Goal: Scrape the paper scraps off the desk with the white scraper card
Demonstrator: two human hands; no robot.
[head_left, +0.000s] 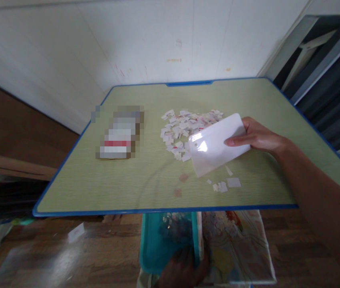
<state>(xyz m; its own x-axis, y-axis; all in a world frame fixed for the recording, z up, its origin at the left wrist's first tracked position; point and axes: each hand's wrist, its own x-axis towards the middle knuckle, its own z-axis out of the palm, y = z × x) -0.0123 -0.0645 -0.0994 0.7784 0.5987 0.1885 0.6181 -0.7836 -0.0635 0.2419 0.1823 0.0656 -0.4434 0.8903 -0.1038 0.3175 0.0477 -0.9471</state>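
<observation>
Nearest the camera, below the counter's front edge, the left hand [183, 269] is gripping the rim of a teal bin [154, 248], its fingers curled closed over the edge and holding the bin under the counter [98, 188]. Some paper scraps are already lying inside the bin, so part of the clearing appears to be done. Beside the bin, a printed sheet [241, 248] is also carrying a few scraps.

Up on the counter, a few stray bits [225, 185] are sitting close to the front edge. Just beyond them, the right hand [255, 136] is closing its grip on a white plastic scraper [217, 144], thumb on top and fingers underneath, with the blade tilted and its lower edge resting on the counter.

The main pile of paper scraps [184, 128] is lying just beyond and to the left of the scraper, touching its far edge, well apart from the bin. Most of the scraps are therefore still waiting on the counter. Farther left, a blurred package [118, 134] is lying apart from the pile.
</observation>
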